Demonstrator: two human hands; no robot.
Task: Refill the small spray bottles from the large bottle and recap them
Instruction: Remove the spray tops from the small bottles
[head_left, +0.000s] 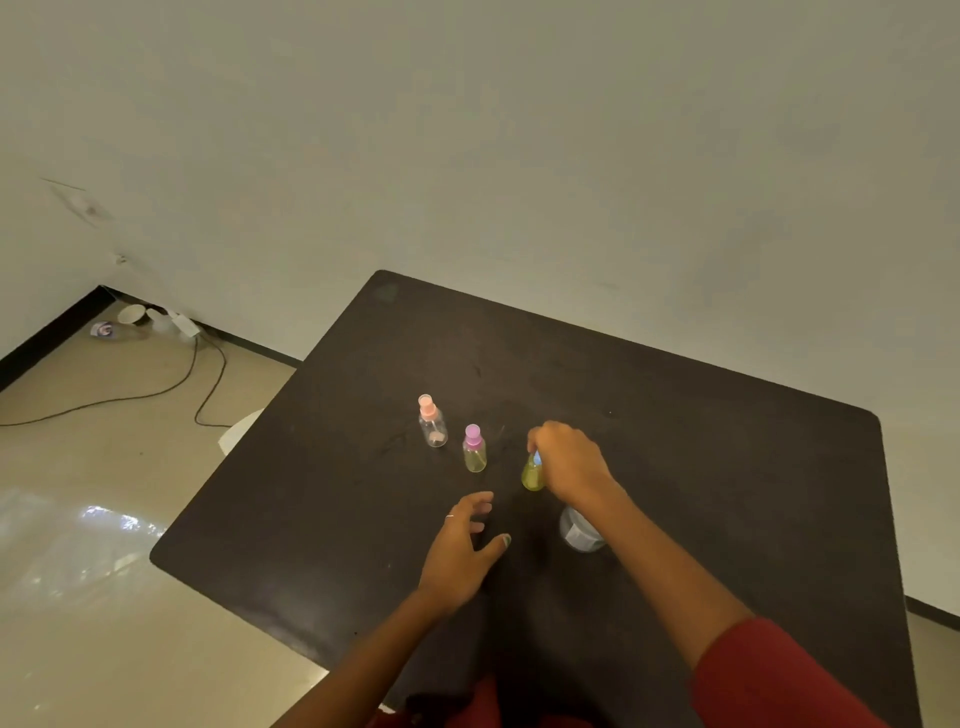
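Note:
Three small spray bottles stand upright on the dark table. The pink-capped one looks clear inside. The purple-capped one holds pale yellow liquid. The third bottle is fuller with yellow liquid, and my right hand is shut over its blue cap from above. My left hand hovers open just in front of it, fingers spread, holding nothing. The large bottle stands behind my right forearm, mostly hidden by it.
The table's left edge drops to a glossy beige floor. Cables and cups lie in the far left corner by the wall. A white round object peeks out beside the table's left edge.

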